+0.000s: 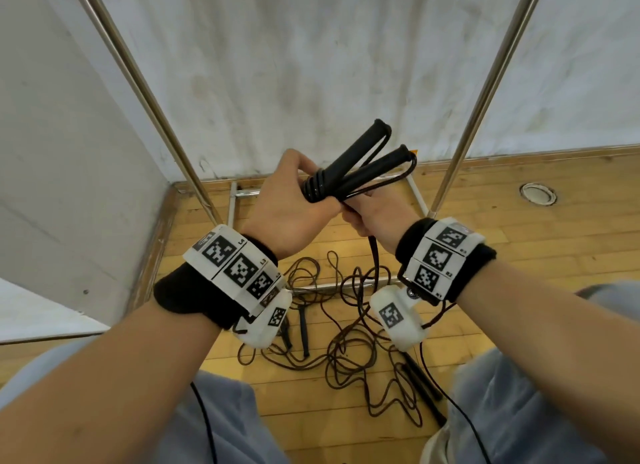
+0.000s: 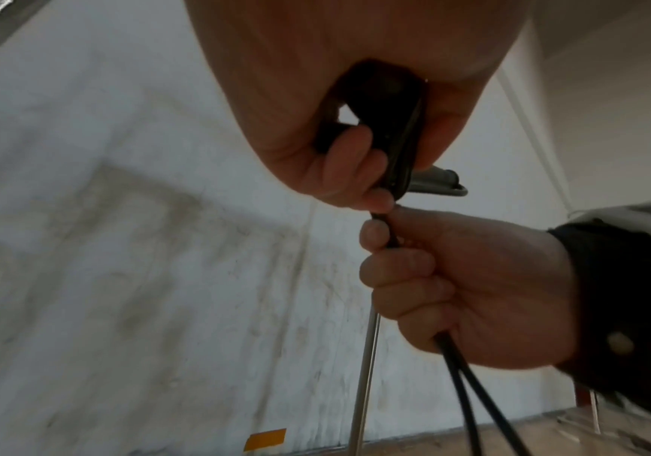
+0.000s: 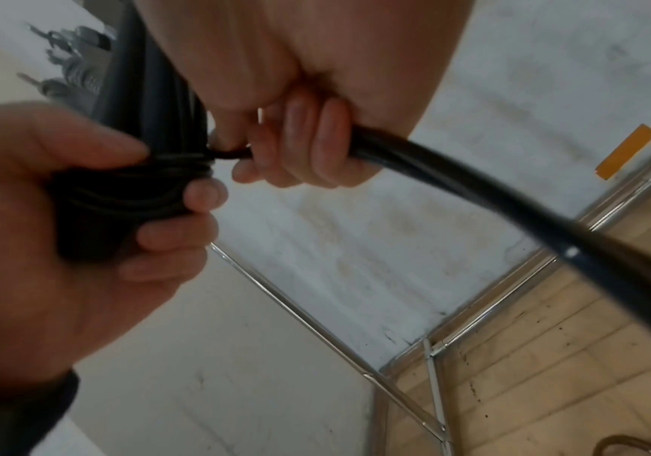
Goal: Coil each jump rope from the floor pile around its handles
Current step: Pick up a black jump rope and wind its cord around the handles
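1. Left hand [image 1: 289, 209] fingers are being kept curled round the two black handles [image 1: 356, 162] at their wrapped lower ends.
2. Right hand [image 1: 375, 214], just beside the handles, is being kept clenched on the black rope [image 3: 472, 191], which is being held doubled below the fist.
3. Rope turns are being shown wound around the handles' base.
4. Below the handles, a tangled pile of ropes [image 1: 349, 332] is being left on the wooden floor [image 1: 519, 228].

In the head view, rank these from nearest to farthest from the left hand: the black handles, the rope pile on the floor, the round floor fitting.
1. black handles: gripped in the left hand.
2. rope pile: floor below, between the wrists.
3. round floor fitting: far right, by the wall.
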The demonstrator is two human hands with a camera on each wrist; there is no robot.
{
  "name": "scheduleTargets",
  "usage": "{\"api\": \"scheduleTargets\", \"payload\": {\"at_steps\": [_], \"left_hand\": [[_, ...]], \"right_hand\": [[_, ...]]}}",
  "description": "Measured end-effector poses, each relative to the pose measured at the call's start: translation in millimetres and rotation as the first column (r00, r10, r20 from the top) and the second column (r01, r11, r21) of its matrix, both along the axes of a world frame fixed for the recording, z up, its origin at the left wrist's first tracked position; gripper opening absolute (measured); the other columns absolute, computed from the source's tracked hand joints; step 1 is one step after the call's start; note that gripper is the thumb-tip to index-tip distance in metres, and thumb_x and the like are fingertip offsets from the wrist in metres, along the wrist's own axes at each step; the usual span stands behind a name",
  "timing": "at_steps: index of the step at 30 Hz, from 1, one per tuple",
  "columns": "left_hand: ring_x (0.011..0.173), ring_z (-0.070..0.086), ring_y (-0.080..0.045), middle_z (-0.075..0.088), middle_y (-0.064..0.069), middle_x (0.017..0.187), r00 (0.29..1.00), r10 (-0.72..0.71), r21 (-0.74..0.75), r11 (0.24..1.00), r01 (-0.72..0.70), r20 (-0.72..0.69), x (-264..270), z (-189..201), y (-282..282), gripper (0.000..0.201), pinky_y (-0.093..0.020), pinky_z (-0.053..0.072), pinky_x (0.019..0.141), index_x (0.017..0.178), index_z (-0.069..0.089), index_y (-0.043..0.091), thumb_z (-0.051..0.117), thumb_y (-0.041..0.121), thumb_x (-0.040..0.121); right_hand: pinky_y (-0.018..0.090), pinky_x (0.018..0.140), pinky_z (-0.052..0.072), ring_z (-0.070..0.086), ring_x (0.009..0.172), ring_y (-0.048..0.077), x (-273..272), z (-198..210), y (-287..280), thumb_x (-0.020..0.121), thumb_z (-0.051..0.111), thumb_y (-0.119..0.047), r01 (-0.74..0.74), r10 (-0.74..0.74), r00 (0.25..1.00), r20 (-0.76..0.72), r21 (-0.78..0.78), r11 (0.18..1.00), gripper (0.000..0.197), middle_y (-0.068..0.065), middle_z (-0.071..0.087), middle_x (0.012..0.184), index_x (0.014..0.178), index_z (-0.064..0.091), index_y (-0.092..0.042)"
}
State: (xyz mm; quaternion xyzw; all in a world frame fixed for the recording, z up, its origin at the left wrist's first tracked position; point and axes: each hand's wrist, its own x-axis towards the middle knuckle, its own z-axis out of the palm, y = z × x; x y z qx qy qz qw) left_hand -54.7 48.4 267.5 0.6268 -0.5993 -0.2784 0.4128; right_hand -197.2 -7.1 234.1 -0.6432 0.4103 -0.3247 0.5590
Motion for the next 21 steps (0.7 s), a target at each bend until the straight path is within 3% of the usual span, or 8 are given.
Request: {"api": "scheduleTargets", "payload": {"at_steps": [3,6,11,14,18,21], "left_hand": [[0.047,0.049,-0.008,0.057,0.001,0.069,0.998,-0.016,0.017,1.000,0.017,-0.059,-1.2,2.6,-0.4,0.033,-0.024,0.044,0.045,0.083,0.043,0.035,0.064,0.024,0.060],[0.053,0.046,-0.020,0.056,-0.013,0.068,0.987,-0.048,0.020,0.998,0.051,-0.152,-3.3,4.4,-0.5,0.027,-0.034,0.037,0.049,0.084,0.053,0.022,0.061,0.019,0.059],[0.045,0.047,-0.017,0.060,-0.010,0.060,0.976,0.046,0.022,0.999,-0.042,-0.213,-4.8,10.7,-7.4,0.019,-0.028,0.035,0.043,0.079,0.051,0.014,0.058,0.017,0.062],[0.040,0.045,-0.017,0.061,-0.009,0.057,0.956,0.125,-0.016,0.991,-0.134,-0.267,8.7,17.4,-14.6,0.016,-0.024,0.035,0.037,0.078,0.047,0.016,0.059,0.013,0.067],[0.053,0.052,-0.018,0.065,-0.008,0.075,0.978,0.188,-0.014,0.982,-0.190,-0.088,26.2,10.3,-21.5,0.019,-0.034,0.047,0.051,0.084,0.047,0.024,0.060,0.018,0.071],[0.059,0.053,-0.013,0.056,0.004,0.074,0.977,0.188,-0.024,0.982,-0.187,0.103,32.7,-3.0,-27.1,0.019,-0.029,0.042,0.054,0.094,0.050,0.025,0.059,0.016,0.080]], "right_hand": [[0.019,0.041,0.027,0.031,0.042,0.007,1.2,-4.7,2.4,0.098,0.044,-0.026,0.000,0.000,1.000,-0.013,0.019,1.000,0.036,-0.005,0.043,0.050,0.066,0.058,-0.013],[0.018,0.039,0.027,0.031,0.041,0.007,1.9,-6.6,5.9,0.098,0.041,-0.026,-0.003,0.002,1.000,0.031,0.033,0.999,0.036,-0.003,0.043,0.053,0.074,0.060,-0.008],[0.023,0.045,0.031,0.035,0.045,0.007,8.6,-9.2,17.3,0.101,0.035,-0.029,0.106,-0.119,0.991,-0.065,-0.179,0.978,0.035,-0.005,0.042,0.054,0.077,0.057,-0.015],[0.029,0.054,0.035,0.038,0.053,0.011,7.9,-13.0,25.3,0.100,0.034,-0.036,-0.038,-0.024,0.966,-0.257,-0.232,0.972,0.035,-0.007,0.041,0.059,0.074,0.053,-0.021],[0.024,0.053,0.030,0.038,0.053,0.009,6.1,-5.6,24.9,0.099,0.036,-0.035,-0.126,0.024,0.930,-0.367,-0.257,0.958,0.029,-0.009,0.042,0.061,0.075,0.049,-0.025],[0.022,0.050,0.026,0.042,0.055,0.006,6.7,2.8,21.5,0.097,0.044,-0.035,-0.169,-0.037,0.866,-0.499,-0.361,0.917,0.021,-0.009,0.046,0.063,0.080,0.050,-0.024]]}}
